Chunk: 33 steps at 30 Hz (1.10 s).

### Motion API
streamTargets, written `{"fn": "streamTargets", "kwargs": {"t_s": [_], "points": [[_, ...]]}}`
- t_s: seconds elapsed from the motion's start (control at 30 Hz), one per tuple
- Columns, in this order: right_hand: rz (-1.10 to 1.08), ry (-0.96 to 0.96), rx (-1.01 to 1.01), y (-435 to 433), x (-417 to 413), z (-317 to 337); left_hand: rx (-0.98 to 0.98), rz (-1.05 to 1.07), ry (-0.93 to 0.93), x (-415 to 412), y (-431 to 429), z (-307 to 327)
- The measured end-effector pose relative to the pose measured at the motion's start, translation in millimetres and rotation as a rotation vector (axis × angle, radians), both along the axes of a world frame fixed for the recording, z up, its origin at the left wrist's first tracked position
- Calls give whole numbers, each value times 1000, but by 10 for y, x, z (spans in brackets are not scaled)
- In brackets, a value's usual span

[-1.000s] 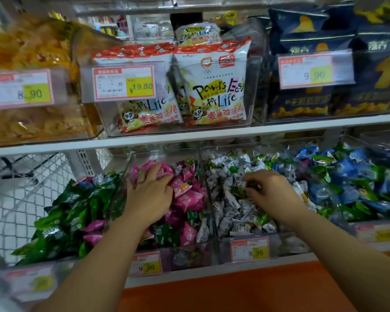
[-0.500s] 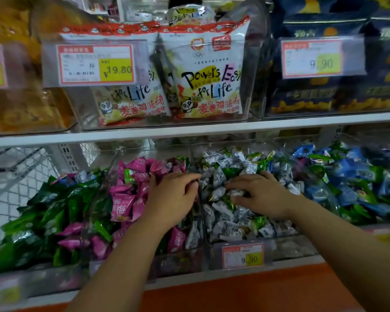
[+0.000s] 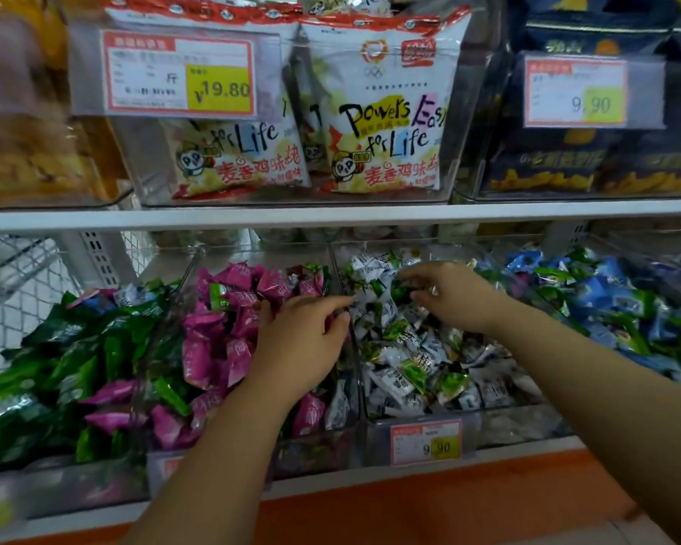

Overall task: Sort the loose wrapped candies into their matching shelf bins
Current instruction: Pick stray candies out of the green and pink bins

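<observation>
I take the white-candy bin [image 3: 508, 424] as my marker — the clear one on the lower shelf with the 9.90 price tag [image 3: 426, 442] on its front. My right hand [image 3: 455, 298] is inside it, toward its back, thumb and fingers curled round a green-wrapped candy [image 3: 400, 293] on top of the white wrapped candies [image 3: 405, 371]. My left hand [image 3: 303, 348] lies just left of that bin, on the pink candies [image 3: 213, 340] of the neighbouring bin, fingers loosely stretched, fingertips reaching the shared clear wall. Further left of the bin sits a heap of green candies [image 3: 75, 348] with a few pink ones mixed in; to its right, blue candies [image 3: 614, 300]. Above it — snack bags [image 3: 386, 112] on the upper shelf.
</observation>
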State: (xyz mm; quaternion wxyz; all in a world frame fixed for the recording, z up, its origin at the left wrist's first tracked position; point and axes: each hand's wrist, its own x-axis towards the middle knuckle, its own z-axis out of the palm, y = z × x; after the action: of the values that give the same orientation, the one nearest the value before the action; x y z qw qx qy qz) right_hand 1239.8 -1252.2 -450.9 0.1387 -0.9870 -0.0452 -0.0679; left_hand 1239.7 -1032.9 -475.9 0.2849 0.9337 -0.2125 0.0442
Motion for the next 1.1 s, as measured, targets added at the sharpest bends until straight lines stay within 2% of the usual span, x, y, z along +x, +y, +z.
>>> {"fn": "streamTargets", "kwargs": {"t_s": [0.13,0.2,0.23,0.27,0.37,0.43,0.5,0.6,0.77,0.8,0.87,0.97,1.03,1.1], "points": [[-91,157,-213,16,367,-133,-8,-15,-16,-3,18,-20],[-119,184,-306,21,445,-189,-10,-20,-19,7,24,-30],[-112,165,-288,7,455,-205,-13,-23,-18,15,24,-31],[-97,145,-221,-13,436,-201,-15,-27,-16,19,28,-31],[1,85,205,-75,237,-101,-22,-34,-19,11,33,-23],[-2,-25,415,-67,40,4,-52,-31,-51,3,28,-5],[-12,-126,530,10,-158,83,-72,-25,-131,-18,7,34],[63,-85,697,181,-398,94,-89,-70,-238,-96,-72,124],[113,-66,825,342,-636,-73,-282,-210,-88,-188,-166,100],[118,-37,806,303,-656,-94,-280,-209,-79,-187,-155,85],[99,2,620,155,-688,-115,-287,-185,-50,-177,-124,71],[-79,-162,249,-147,-642,-153,-345,-132,-38,-156,-97,68],[-180,-233,141,-327,-572,-175,-399,-95,-40,-139,-107,52],[-242,-181,87,-468,-478,-213,-436,-64,-43,-135,-127,40]]}}
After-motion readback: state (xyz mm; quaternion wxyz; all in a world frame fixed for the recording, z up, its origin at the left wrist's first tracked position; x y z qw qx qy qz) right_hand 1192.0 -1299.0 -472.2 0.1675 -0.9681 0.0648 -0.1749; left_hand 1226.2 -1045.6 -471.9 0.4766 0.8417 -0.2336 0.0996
